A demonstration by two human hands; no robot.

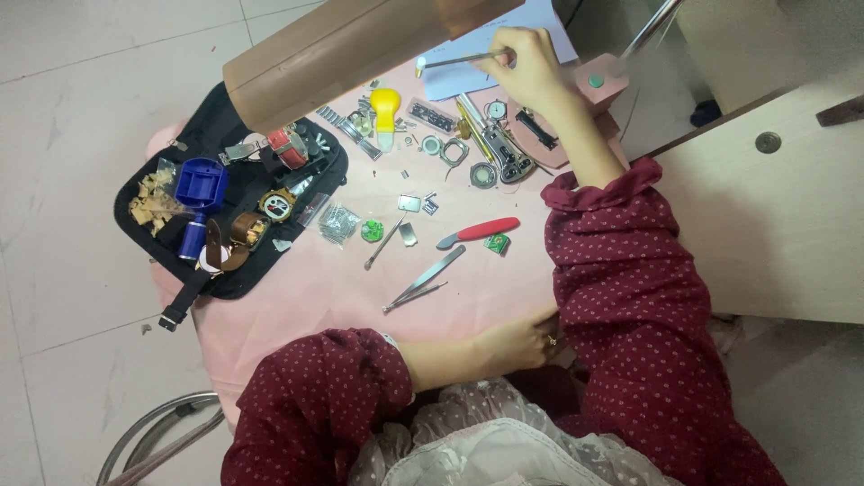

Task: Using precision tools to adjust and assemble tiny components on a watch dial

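At the far edge of the pink-covered table [306,288], the right hand [526,67] is raised with its fingers pinched around a thin metal rod tool [459,60] that points left and ends in a small pale tip, held above a sheet of white paper [468,76]. The left hand [517,342] rests at the near edge of the table, fingers curled against the cloth beside the right sleeve; whether it grips anything cannot be told. Between the two hands lie a red-handled knife [481,230], a small green packet [497,243] just beside it, steel tweezers [427,277] and a green round part [372,231]. Nearer the right hand sit a yellow-handled tool [385,112], a metal watch case ring [482,175] and a case-holder tool [504,153] with a small dial above it. To the left a black tool mat [234,279] holds a blue case opener [201,183], a red watch [288,147], another watch face [277,204] and brown straps [236,238]
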